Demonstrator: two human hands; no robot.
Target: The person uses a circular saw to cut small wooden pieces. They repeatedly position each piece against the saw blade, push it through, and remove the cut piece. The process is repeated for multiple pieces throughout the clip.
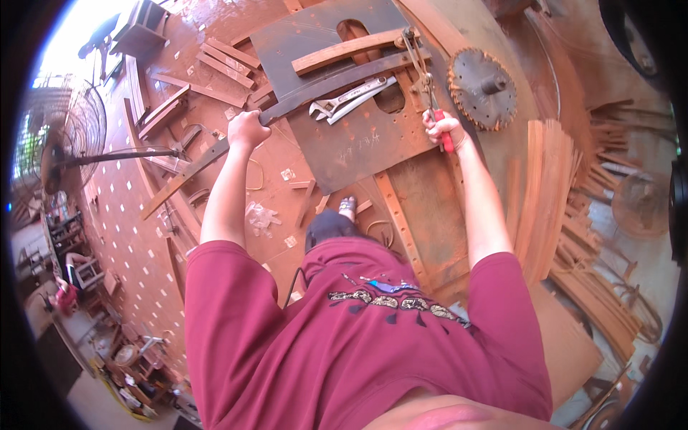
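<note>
My left hand [247, 130] is closed round the end of a long dark metal bar [337, 84] that lies across a grey metal tabletop [351, 154]. My right hand [443, 129] grips the red handle of a long, thin metal tool [448, 140]. That tool's narrow metal part reaches away to the far end of a curved wooden strip [344, 52]; its exact kind I cannot make out. Between my hands an adjustable wrench [350, 98] rests on the tabletop beside the bar. Right of my right hand stands a toothed circular saw blade [484, 97].
Wooden strips [228, 63] lie scattered on the dusty floor at left. Stacked boards [545, 193] and offcuts fill the right side. A standing fan [57, 154] is at far left, and a person [66, 297] is low at left.
</note>
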